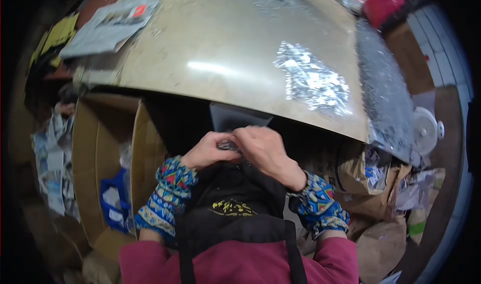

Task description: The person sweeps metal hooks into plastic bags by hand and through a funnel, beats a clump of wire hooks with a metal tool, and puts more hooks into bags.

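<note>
My left hand (208,150) is closed around a small dark object (228,145) with a greyish sheen, held in front of my apron just below the table's near edge. Over its top and side lies my right hand (263,151), its fingers bent down and pressed together against my left hand. Those fingers hide most of the object, and its kind cannot be made out. Slight blur softens the right hand. Behind both hands, a pale grey panel (238,116) shows under the table edge.
The table (210,38) carries a shiny crinkled plastic sheet (313,81) and a newspaper (112,26). Clear bubble wrap (383,78) hangs at its right side, near a small white fan (426,131). An open cardboard box (110,128) stands at left, and crumpled brown paper (383,244) at right.
</note>
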`<move>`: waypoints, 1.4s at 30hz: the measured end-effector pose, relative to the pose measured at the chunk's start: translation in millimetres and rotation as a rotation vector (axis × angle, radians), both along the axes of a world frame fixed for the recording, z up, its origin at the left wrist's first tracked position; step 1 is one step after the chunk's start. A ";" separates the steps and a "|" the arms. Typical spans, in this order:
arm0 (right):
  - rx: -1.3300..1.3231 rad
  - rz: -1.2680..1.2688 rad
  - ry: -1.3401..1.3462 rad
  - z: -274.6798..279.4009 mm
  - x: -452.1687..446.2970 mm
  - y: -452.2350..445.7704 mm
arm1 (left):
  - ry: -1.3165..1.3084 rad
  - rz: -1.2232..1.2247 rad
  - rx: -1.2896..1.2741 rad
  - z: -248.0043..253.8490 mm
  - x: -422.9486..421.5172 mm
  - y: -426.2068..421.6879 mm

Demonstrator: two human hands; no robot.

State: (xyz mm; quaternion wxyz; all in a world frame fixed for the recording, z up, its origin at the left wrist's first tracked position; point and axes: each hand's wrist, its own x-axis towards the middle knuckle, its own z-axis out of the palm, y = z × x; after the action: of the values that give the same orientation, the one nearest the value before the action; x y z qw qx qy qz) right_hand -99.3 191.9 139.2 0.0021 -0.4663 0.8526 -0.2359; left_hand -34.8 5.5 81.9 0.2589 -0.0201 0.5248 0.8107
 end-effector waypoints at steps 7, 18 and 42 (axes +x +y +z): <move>-0.221 -0.448 0.273 -1.9 -76.4 12.5 | -0.057 0.151 -0.010 17.6 0.3 -33.8; -0.206 -0.833 0.397 3.1 -167.0 57.1 | 1.133 -0.046 -1.287 44.0 -192.9 3.8; -0.062 -0.658 -0.440 17.3 -171.8 138.0 | 1.201 -0.320 -1.036 34.6 -253.6 117.2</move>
State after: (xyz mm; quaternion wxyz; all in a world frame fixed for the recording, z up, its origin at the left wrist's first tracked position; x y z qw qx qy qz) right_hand -271.1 329.9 156.4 0.0948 -0.1065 0.9281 -0.3439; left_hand -288.4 122.7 116.5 0.0034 0.3766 0.8798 0.2900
